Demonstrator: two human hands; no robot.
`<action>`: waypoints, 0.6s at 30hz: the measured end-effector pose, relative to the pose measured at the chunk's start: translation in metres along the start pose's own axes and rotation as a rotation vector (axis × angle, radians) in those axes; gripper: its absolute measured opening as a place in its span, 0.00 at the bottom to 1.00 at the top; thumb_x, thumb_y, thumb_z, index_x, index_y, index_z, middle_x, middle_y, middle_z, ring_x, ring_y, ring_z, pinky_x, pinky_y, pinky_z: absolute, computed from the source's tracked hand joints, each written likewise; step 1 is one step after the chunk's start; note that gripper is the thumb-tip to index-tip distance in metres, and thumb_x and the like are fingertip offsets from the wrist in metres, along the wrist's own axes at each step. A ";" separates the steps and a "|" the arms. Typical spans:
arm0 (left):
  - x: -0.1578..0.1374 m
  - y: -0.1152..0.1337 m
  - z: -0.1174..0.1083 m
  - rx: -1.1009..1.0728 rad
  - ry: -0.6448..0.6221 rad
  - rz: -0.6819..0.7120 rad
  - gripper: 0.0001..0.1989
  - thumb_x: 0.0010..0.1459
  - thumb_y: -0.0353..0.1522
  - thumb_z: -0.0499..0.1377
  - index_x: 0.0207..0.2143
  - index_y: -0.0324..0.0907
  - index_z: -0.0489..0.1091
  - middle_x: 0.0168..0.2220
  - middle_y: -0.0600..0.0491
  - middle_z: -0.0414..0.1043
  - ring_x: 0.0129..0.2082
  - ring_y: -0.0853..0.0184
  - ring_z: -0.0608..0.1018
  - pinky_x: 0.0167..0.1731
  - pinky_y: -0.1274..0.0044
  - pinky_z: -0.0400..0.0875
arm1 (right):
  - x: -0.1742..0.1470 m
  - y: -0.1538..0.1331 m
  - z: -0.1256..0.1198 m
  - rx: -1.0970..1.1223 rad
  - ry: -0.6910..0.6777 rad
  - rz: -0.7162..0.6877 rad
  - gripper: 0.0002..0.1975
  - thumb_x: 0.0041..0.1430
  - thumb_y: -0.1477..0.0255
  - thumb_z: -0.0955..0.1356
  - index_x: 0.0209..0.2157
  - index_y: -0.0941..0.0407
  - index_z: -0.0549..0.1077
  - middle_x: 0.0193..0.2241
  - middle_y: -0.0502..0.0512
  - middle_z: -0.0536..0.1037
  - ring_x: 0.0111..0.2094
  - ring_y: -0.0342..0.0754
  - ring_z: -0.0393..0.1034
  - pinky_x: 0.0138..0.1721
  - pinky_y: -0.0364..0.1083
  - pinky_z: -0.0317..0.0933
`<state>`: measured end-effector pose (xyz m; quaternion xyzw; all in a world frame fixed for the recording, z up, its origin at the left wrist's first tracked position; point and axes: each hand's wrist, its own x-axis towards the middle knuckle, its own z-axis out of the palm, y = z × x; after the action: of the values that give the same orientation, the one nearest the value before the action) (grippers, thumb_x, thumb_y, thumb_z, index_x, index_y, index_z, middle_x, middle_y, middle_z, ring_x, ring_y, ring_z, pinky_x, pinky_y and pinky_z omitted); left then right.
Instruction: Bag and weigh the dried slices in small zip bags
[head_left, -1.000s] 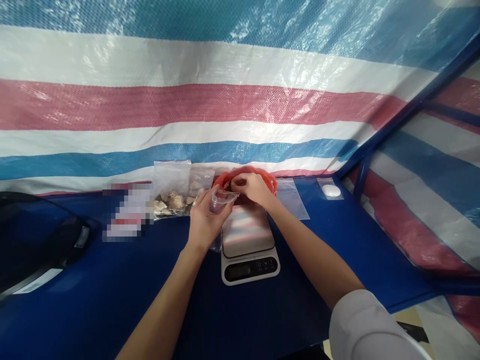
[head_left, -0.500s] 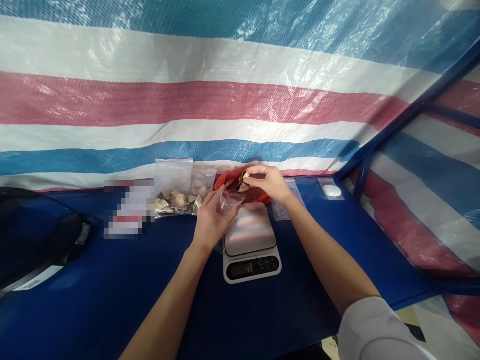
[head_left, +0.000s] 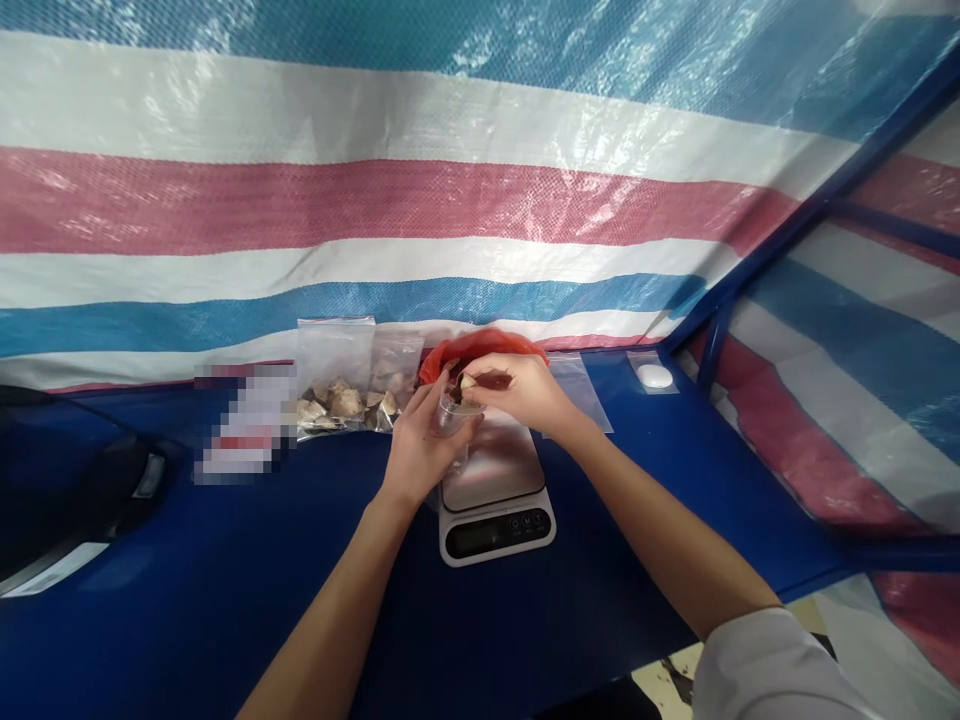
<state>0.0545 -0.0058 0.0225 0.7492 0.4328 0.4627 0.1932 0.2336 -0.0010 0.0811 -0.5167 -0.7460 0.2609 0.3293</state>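
My left hand (head_left: 424, 440) is closed around a clear plastic cup (head_left: 455, 420), tilted above the left side of a kitchen scale (head_left: 495, 520). Between the thumb and fingers of my right hand (head_left: 517, 390) is a pale and dark piece that looks like dried mushroom (head_left: 466, 384), right at the cup's mouth. Whether the piece touches the cup's inside, I cannot tell. Behind both hands sits an open red plastic bag (head_left: 487, 345), its contents mostly hidden by my right hand.
Zip bags of dried mushroom pieces (head_left: 345, 400) lie to the left. Flat clear bags (head_left: 581, 390) and a small bag with a white oval object (head_left: 655, 376) are on the right. A black bag (head_left: 82, 480) occupies the blue table's (head_left: 247, 590) left end. Striped sheeting (head_left: 375, 200) hangs behind.
My right hand has moved left and down from over the red bag to the cup, carrying the dried mushroom. My left hand still holds the cup near the same spot.
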 end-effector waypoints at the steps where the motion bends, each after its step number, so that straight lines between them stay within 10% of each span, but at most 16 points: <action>1: 0.000 0.000 0.000 -0.004 -0.003 -0.003 0.32 0.56 0.42 0.65 0.61 0.41 0.67 0.51 0.46 0.76 0.49 0.58 0.79 0.51 0.69 0.74 | -0.001 -0.003 -0.001 -0.018 -0.025 0.005 0.05 0.59 0.71 0.69 0.35 0.51 0.79 0.36 0.48 0.82 0.39 0.47 0.76 0.45 0.45 0.70; 18: -0.002 -0.002 -0.007 -0.029 -0.012 -0.029 0.30 0.54 0.40 0.65 0.59 0.41 0.70 0.50 0.46 0.77 0.49 0.57 0.80 0.51 0.67 0.75 | -0.004 -0.008 -0.008 0.169 -0.196 -0.049 0.09 0.56 0.68 0.73 0.40 0.46 0.83 0.41 0.46 0.84 0.44 0.50 0.78 0.49 0.48 0.71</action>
<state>0.0470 -0.0068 0.0234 0.7427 0.4356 0.4617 0.2133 0.2354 -0.0075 0.0913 -0.4405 -0.7624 0.3640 0.3036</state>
